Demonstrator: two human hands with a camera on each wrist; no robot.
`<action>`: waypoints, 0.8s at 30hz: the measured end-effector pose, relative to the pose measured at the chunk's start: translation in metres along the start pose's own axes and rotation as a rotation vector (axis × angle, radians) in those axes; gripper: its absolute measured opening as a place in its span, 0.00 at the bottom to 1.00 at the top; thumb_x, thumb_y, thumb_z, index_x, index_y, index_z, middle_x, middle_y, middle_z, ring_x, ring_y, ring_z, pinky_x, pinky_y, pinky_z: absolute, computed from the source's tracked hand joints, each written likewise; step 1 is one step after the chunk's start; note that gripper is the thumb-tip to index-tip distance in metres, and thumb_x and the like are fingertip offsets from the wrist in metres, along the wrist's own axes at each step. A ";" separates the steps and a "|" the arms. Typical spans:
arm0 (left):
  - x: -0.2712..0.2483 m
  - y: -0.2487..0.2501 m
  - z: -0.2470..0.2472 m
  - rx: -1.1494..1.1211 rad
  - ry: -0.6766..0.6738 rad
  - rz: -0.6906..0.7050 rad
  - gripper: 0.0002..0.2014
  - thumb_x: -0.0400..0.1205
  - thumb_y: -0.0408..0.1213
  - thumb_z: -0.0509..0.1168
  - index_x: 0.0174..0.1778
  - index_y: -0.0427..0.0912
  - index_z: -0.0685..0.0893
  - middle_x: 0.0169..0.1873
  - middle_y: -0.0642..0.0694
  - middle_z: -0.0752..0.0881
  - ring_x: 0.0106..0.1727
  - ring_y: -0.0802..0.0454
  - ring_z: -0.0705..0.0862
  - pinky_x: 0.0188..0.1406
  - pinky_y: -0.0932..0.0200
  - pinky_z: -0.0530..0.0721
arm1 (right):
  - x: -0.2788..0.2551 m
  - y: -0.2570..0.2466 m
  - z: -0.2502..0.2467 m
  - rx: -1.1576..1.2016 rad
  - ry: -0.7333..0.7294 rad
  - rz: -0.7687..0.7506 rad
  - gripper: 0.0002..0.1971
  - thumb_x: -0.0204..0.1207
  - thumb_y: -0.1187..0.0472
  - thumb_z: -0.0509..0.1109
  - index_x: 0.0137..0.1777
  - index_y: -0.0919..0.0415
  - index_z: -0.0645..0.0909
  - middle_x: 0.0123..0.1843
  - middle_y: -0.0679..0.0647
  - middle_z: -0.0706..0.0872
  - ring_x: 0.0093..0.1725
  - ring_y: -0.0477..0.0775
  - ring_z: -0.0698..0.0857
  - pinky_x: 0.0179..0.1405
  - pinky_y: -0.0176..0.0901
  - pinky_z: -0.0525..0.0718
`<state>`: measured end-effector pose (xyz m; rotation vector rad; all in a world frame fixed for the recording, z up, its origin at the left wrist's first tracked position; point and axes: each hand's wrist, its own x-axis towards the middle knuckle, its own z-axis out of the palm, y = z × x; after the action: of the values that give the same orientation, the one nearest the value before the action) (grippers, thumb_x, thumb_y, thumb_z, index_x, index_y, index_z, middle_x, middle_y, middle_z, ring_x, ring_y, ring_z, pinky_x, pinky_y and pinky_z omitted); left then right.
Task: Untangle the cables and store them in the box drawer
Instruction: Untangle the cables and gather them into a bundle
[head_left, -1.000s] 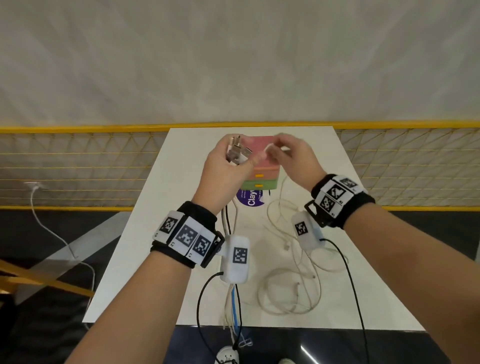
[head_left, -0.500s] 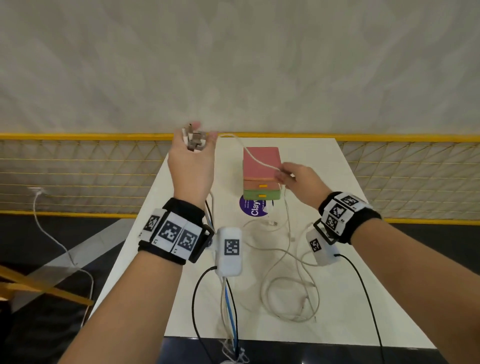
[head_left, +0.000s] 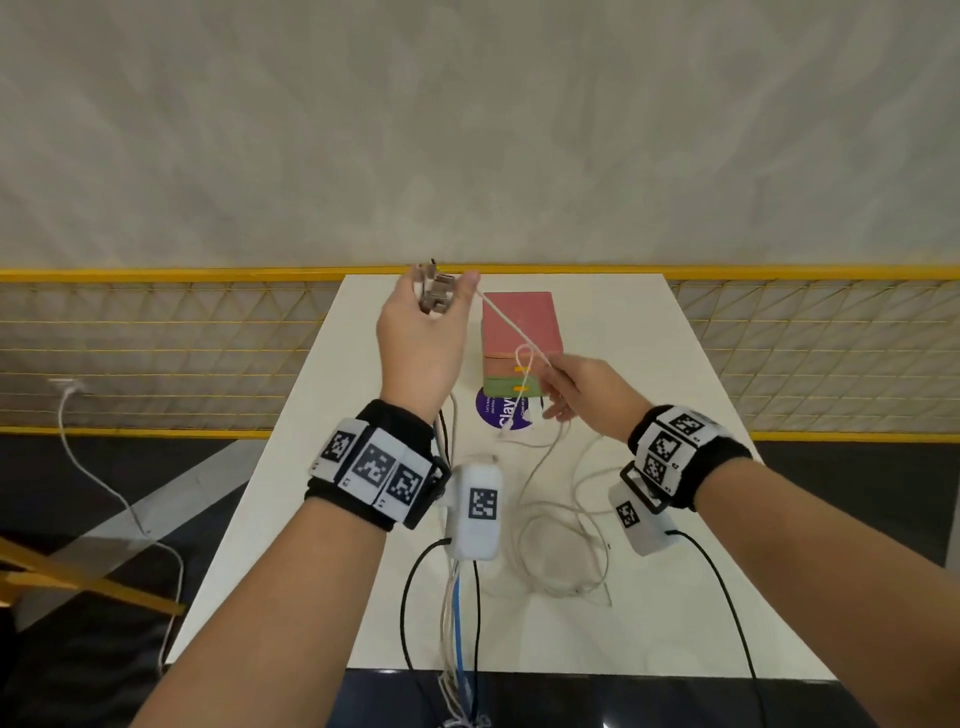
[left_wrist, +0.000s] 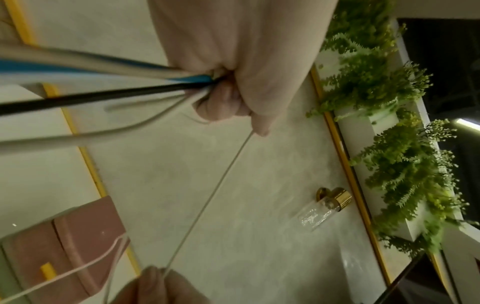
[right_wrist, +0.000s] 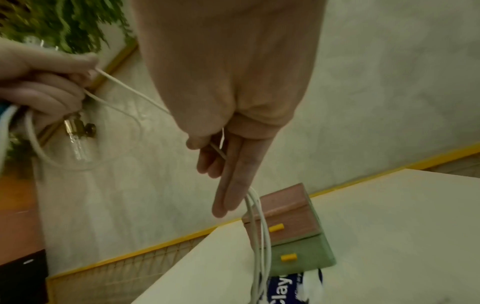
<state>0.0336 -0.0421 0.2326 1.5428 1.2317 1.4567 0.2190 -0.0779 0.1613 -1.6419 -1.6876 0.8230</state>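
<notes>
My left hand is raised over the far left of the white table and grips a bundle of cable plugs; blue, black and white cables run out of its fist. A thin white cable stretches taut from it down to my right hand, which pinches it between thumb and finger in front of the box. The cable forms a small loop there. The drawer box, pink over green with yellow handles, stands shut. More white cable lies coiled on the table.
A purple round sticker lies before the box. A yellow mesh railing borders the far side of the table. Black leads run from my wrist cameras over the near edge. Another white cable lies on the floor, left.
My hands were together above the box. The left hand has lifted up and left with the plugs, the right has dropped toward me, and the white cable has been drawn taut between them.
</notes>
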 end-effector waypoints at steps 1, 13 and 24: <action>0.000 -0.002 -0.001 0.018 -0.016 0.004 0.09 0.81 0.46 0.71 0.49 0.47 0.80 0.37 0.60 0.82 0.32 0.72 0.79 0.40 0.71 0.75 | -0.003 0.006 0.001 0.013 -0.006 0.035 0.15 0.87 0.56 0.54 0.39 0.52 0.75 0.34 0.51 0.78 0.40 0.66 0.90 0.35 0.43 0.85; -0.026 -0.002 0.017 0.221 -0.329 0.083 0.11 0.82 0.46 0.69 0.53 0.47 0.78 0.35 0.58 0.81 0.36 0.65 0.80 0.33 0.76 0.75 | -0.013 -0.011 -0.005 -0.272 0.101 -0.223 0.10 0.85 0.58 0.57 0.49 0.61 0.78 0.45 0.54 0.83 0.36 0.54 0.88 0.41 0.50 0.86; -0.039 -0.007 0.012 0.294 -0.541 0.100 0.26 0.80 0.47 0.71 0.74 0.51 0.76 0.52 0.59 0.82 0.49 0.66 0.83 0.42 0.87 0.71 | -0.023 -0.017 -0.004 -0.208 0.118 -0.141 0.12 0.85 0.61 0.54 0.50 0.64 0.78 0.48 0.57 0.84 0.38 0.55 0.88 0.42 0.46 0.86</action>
<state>0.0468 -0.0743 0.2110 2.0469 1.0756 0.8424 0.2128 -0.1014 0.1769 -1.6488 -1.8301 0.4865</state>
